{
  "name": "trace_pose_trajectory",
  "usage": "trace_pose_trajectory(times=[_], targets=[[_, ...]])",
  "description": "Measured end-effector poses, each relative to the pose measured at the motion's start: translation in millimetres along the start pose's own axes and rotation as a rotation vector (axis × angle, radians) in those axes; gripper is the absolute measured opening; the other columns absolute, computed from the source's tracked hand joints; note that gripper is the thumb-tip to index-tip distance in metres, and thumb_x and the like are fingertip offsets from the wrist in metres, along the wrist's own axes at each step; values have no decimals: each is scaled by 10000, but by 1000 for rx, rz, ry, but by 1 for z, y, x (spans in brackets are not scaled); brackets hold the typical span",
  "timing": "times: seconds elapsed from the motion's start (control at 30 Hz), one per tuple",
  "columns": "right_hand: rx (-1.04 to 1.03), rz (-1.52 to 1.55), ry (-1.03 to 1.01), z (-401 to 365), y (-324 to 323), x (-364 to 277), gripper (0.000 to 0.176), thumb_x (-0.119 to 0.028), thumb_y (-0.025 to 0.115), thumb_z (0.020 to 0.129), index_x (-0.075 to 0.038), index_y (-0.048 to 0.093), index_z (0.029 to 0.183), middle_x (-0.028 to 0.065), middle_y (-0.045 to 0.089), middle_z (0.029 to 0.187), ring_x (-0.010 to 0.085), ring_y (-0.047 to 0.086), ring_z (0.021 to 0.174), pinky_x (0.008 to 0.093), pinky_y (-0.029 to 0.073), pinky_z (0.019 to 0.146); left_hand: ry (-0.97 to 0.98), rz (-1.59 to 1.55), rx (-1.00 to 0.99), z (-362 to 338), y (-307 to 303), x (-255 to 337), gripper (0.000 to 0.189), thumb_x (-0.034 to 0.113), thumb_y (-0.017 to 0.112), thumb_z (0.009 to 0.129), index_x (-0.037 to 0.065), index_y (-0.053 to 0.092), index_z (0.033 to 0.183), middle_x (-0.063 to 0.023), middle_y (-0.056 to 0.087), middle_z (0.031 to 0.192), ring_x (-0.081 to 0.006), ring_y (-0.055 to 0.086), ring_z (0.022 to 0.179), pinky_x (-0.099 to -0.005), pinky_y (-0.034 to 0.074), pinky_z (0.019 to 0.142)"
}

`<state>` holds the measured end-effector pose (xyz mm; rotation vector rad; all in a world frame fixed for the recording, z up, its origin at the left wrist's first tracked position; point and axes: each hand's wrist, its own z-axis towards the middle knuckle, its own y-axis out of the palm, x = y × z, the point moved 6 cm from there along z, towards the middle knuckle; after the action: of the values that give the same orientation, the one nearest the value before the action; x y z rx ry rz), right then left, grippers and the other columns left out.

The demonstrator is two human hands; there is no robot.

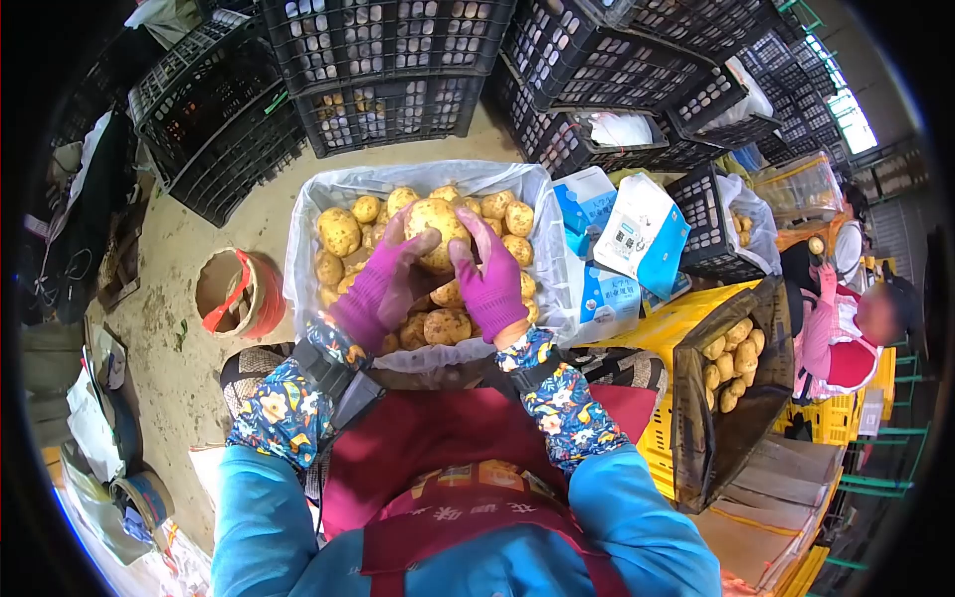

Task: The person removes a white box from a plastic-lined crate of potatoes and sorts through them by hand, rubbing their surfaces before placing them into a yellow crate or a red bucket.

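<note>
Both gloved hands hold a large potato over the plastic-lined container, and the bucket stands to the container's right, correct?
One slip: the bucket stands to the left of the plastic-lined container, as the head view shows. The rest is right: the left hand and right hand, both gloved, hold a large potato over it.

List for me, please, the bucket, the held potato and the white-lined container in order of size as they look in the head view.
1. White-lined container, clearly largest
2. Bucket
3. Held potato, plainly smallest in this view
</note>
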<state>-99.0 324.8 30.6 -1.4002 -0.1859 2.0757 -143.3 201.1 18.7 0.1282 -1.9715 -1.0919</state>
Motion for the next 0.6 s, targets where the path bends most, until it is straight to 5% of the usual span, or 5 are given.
trace_pose_trajectory(times=[0.1,0.23,0.37,0.47,0.6], targets=[[68,157,82,1,-5,20,326,-153,580,913,-46,594,1221,180,646,1171,327,627,1095,378,481,946,17,72,6,-4,0,1,613,222,624,933,198,318,1463,-63,481,1328,-234,557,1167,-441,522,927],[-161,-347,269,6,-15,51,245,-123,552,900,-44,649,1111,167,672,1046,314,652,1009,392,489,903,146,297,12,-1,5,8,653,243,645,922,181,305,1475,-72,475,1319,-233,547,1167,-407,541,886],[-75,85,12,2,-13,-2,679,-237,745,804,-34,453,1383,189,533,1325,332,532,1222,431,422,1034,216,412,118,0,-4,15,618,314,627,937,136,338,1453,-66,490,1272,-191,566,1084,-345,546,838],[-117,-118,54,-1,11,-7,912,-232,814,756,-29,297,1479,163,420,1444,299,448,1315,404,381,1086,259,321,196,2,-5,12,498,292,655,916,21,506,1305,-98,538,1232,-175,508,1163,-337,435,989],[-109,838,344,-8,14,-1,938,-163,814,767,-62,252,1511,78,414,1418,188,452,1282,313,420,1052,148,332,278,6,-33,7,424,356,577,965,95,542,1297,-30,562,1119,-94,557,971,-242,537,704]])
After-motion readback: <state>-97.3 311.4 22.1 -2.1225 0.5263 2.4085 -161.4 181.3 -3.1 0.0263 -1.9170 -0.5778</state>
